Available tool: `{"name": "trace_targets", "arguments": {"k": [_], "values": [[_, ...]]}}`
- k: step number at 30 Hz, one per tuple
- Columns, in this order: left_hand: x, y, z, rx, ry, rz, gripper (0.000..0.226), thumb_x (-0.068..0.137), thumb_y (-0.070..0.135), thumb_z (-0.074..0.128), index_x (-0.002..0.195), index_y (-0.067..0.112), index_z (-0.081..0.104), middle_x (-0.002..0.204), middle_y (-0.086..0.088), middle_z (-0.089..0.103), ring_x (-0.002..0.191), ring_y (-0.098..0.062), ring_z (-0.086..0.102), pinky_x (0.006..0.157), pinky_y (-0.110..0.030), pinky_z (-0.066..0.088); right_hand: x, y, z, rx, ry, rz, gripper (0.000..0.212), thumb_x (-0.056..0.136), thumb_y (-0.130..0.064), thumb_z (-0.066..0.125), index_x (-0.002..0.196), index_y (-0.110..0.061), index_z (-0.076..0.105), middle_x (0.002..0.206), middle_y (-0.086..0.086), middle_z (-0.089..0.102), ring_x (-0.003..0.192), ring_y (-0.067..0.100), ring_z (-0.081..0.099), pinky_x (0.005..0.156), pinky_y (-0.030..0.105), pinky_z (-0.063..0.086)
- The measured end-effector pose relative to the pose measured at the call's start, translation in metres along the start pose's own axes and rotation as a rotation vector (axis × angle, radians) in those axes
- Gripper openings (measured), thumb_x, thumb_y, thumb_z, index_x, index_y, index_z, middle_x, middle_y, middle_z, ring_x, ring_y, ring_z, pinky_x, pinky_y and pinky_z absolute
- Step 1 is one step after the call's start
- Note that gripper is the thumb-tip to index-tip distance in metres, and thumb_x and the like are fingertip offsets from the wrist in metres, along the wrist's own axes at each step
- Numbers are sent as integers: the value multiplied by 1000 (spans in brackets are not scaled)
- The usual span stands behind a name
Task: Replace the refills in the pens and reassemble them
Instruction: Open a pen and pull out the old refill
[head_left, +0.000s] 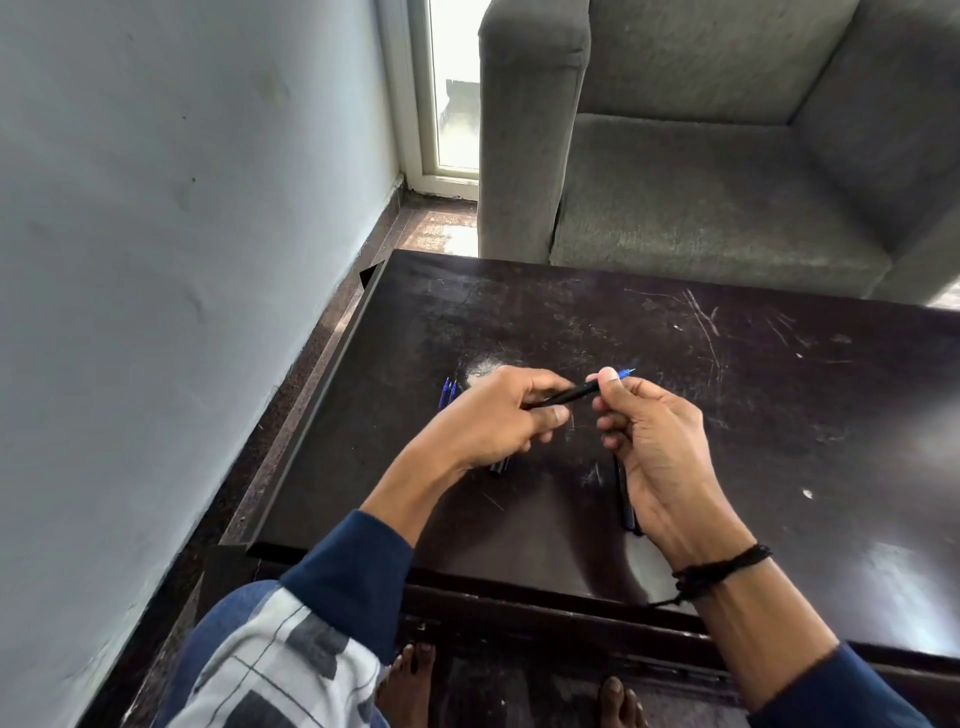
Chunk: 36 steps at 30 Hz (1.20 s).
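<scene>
Both hands hold one black pen (569, 395) above the dark table (727, 415). My left hand (493, 421) grips its barrel at the lower left end. My right hand (649, 431) pinches the upper right end, where a blue refill tip (626, 372) sticks out past the thumb. Loose blue refills (448, 391) lie on the table just left of my left hand. Another dark pen (626, 499) lies on the table, partly hidden under my right palm. Dark pen parts (497, 469) peek out below my left hand.
A grey sofa (727, 156) stands right behind the table's far edge. A pale wall (182, 234) runs along the left, with a strip of floor between it and the table. My bare feet (410, 680) show under the near edge.
</scene>
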<state>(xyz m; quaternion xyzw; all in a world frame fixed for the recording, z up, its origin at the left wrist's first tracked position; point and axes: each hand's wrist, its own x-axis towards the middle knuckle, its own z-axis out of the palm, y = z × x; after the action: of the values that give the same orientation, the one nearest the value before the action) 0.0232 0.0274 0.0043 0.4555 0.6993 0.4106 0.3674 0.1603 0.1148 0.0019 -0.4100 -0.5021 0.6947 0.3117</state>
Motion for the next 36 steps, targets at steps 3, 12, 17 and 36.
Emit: {"name": "trace_targets", "arguments": {"k": [3,12,17,36], "values": [[2,1,8,-9,124,55,13,95,21,70,105,18,76,79,1,74,73,-11,66,71,-30,54,-1,-1,2,13,-45,6,17,98,-17,65,87,-10,75,70,-1,63,60,6,50,53,18,40],[-3,7,3,-54,80,-6,15,96,23,67,103,19,80,66,-3,56,63,-10,47,75,-29,44,2,3,2,88,-32,21,20,94,-21,70,85,-2,71,64,-1,60,56,5,51,53,15,44],[-6,10,-3,-152,52,-82,26,99,16,63,98,-7,74,63,-5,45,55,-1,40,58,-7,37,1,2,3,143,-108,23,17,97,-12,63,87,-1,72,69,1,65,61,5,54,55,13,47],[-8,12,-4,-100,31,-166,42,99,23,63,89,-18,67,47,18,58,56,16,54,88,-26,37,-2,-5,2,42,-99,123,14,92,-18,71,86,-5,72,66,2,70,61,7,59,56,15,52]]}}
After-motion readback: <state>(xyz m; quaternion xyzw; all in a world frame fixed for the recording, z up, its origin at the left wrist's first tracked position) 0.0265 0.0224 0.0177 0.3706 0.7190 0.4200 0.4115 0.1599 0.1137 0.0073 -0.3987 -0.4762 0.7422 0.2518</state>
